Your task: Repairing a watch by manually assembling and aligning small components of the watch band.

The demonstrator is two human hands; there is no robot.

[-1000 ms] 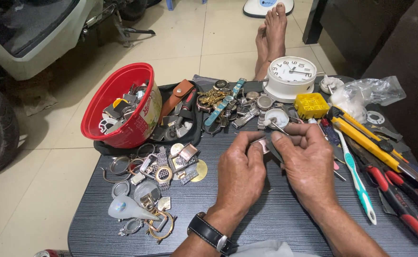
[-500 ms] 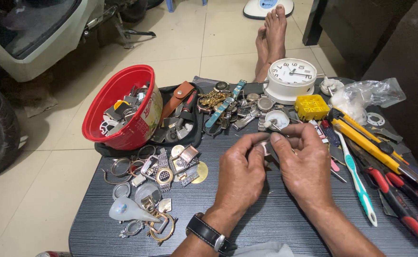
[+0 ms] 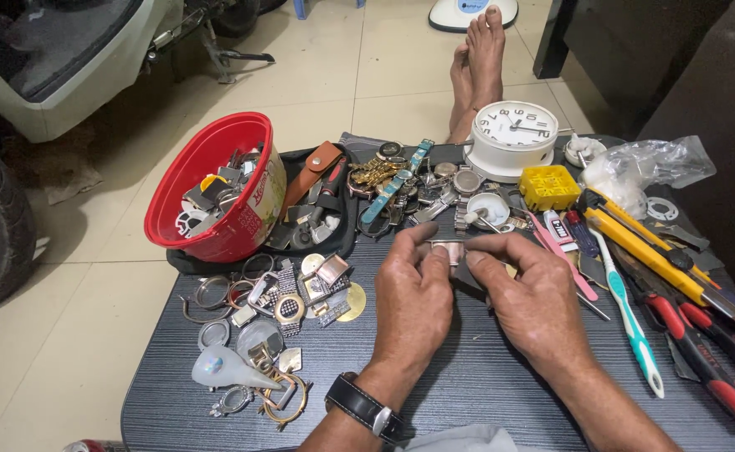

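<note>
Both of my hands meet over the middle of the dark table (image 3: 468, 393). My left hand (image 3: 413, 301) and my right hand (image 3: 535, 301) pinch a small silver metal watch part (image 3: 449, 249) between their fingertips, held just above the tabletop. A black-strapped wristwatch (image 3: 366, 408) sits on my left wrist. Most of the small part is hidden by my fingers.
A tilted red bowl (image 3: 217, 180) of watch parts lies at the left, loose watch cases and bands (image 3: 275, 301) in front of it. A white clock (image 3: 514, 138), yellow box (image 3: 549, 186), toothbrush (image 3: 631, 322), yellow knife (image 3: 644, 251) and red pliers (image 3: 706, 360) sit right. Bare feet (image 3: 478, 63) rest beyond.
My hands stay together on the small part. The fingertips have shifted slightly, turning the piece between them; the view is a little closer.
</note>
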